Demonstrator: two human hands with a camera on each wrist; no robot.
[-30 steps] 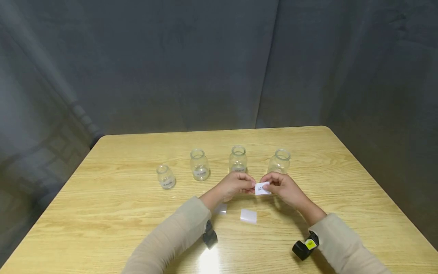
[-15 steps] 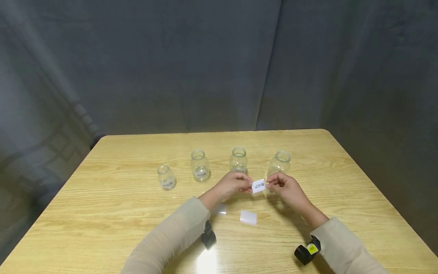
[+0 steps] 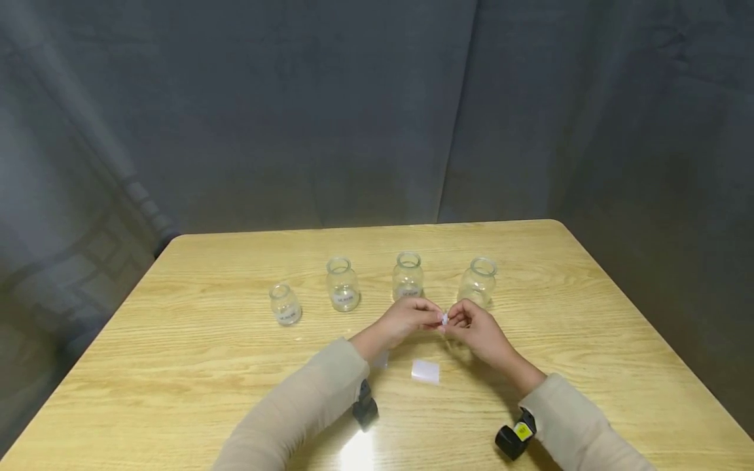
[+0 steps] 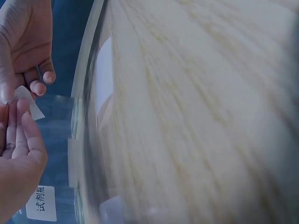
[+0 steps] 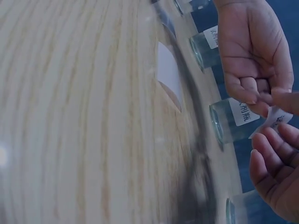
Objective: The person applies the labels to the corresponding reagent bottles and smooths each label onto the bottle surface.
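A small white label (image 3: 444,319) is held between both hands above the table, bent and mostly hidden by fingers in the head view. My left hand (image 3: 409,322) pinches one side of it with thumb and fingers. From the other side, my right hand (image 3: 480,333) pinches it too, fingertips close to the left ones. In the right wrist view the curled label (image 5: 273,120) shows faint writing. Just behind the right hand stands a clear glass jar (image 3: 478,282) with no label showing. Another glass jar (image 3: 408,275), labelled, stands behind the left hand.
Two more labelled glass jars, a mid-sized one (image 3: 343,284) and a smaller one (image 3: 285,304), stand to the left. A whitish paper piece (image 3: 425,371) lies on the wooden table (image 3: 177,392) before the hands; another piece (image 3: 382,359) is partly hidden by the left arm.
The label, spread flat with its writing facing me half a second ago, is now bent and turned nearly edge-on. The right hand has moved left, bringing the fingertips of both hands together.
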